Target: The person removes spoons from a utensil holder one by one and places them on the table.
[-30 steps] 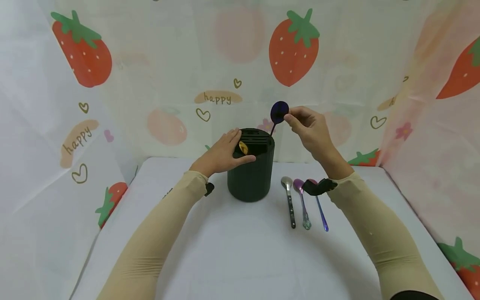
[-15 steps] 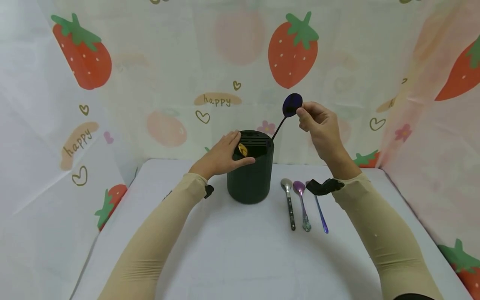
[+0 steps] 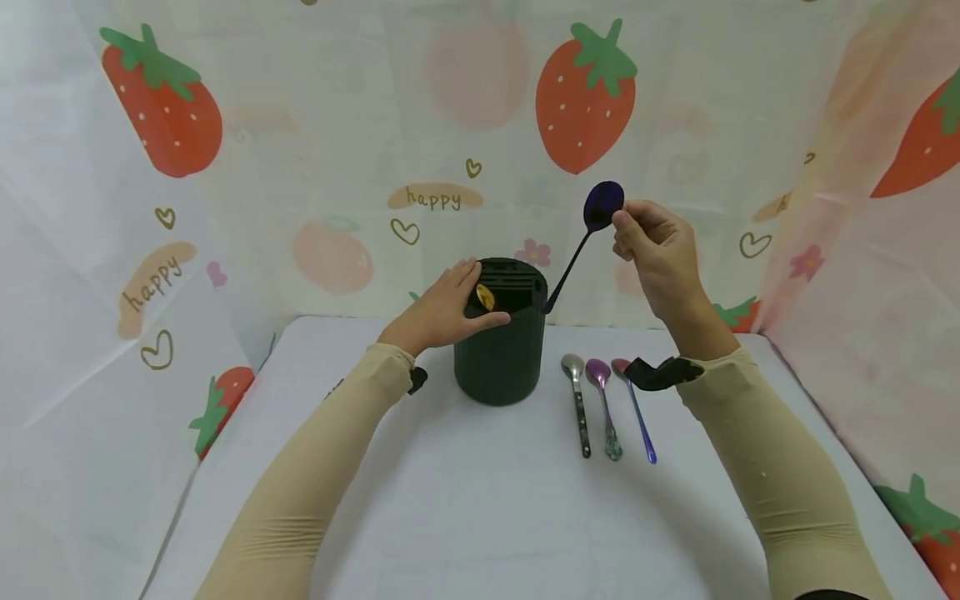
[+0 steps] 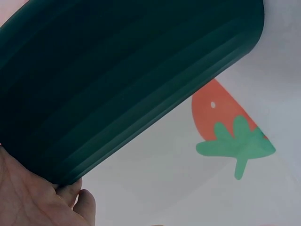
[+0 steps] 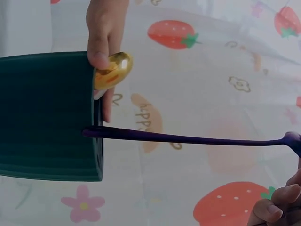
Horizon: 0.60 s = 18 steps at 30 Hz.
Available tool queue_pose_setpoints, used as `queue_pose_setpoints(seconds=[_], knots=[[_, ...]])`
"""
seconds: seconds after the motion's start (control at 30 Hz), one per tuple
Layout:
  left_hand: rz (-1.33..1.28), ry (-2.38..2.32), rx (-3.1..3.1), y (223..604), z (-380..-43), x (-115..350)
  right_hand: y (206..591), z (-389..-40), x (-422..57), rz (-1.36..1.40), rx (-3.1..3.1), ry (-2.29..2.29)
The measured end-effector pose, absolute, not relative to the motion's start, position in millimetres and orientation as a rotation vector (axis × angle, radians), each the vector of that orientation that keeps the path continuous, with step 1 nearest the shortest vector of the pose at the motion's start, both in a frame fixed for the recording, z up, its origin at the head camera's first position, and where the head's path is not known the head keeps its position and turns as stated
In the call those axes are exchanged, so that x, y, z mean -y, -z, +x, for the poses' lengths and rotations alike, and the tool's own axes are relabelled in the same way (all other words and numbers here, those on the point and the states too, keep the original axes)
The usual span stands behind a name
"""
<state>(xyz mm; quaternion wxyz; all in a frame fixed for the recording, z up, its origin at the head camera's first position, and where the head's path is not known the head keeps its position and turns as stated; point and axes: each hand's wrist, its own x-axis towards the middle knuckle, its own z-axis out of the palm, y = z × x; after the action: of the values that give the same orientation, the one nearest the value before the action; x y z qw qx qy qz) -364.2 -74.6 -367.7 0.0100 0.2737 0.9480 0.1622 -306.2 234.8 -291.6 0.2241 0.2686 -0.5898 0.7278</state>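
1. Right hand [image 3: 660, 250] raised beside the dark green holder [image 3: 501, 350], fingertips pinched on the bowl of a dark purple spoon [image 3: 603, 205].
2. Spoon tilted, bowl up, handle sloping down to the holder's right rim [image 5: 98, 132]; from the right wrist view, handle tip just at the rim's edge, barely inside if at all.
3. Left hand [image 3: 442, 312] laid over the holder's top and near side, thumb curled round the front, steadying it; gold spoon [image 3: 486, 296] poking up from a slot by the fingers.
4. On the white table [image 3: 465, 500], just right of the holder, three spoons side by side: silver spoon [image 3: 577, 400], pink spoon [image 3: 603, 404], blue spoon [image 3: 636, 408].
5. Judged best done thus: holder kept pressed down firmly, pinch kept snug, handle drawn free along its own line and not dragged sideways against the rim, lest the holder tip.
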Motion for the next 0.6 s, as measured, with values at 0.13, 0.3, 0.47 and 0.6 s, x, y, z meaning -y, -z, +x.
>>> queue_pose_setpoints(seconds=[0.13,0.3,0.47,0.6], knots=[[0.862,-0.506,-2.964,367.5,-365.1,75.5,296.9,-305.7,-237.4,0.724,1.646,-2.020],[0.866,-0.507,-2.959,367.4,-364.6,76.3,305.3,-307.9,-245.0,0.705,1.665,-2.025],[0.869,-0.528,-2.951,365.4,-364.0,76.6,313.8,-310.8,-255.4,0.677,1.671,-2.049],[0.872,-0.522,-2.947,365.3,-363.8,76.8,321.8,-311.2,-263.2,0.672,1.699,-2.053]])
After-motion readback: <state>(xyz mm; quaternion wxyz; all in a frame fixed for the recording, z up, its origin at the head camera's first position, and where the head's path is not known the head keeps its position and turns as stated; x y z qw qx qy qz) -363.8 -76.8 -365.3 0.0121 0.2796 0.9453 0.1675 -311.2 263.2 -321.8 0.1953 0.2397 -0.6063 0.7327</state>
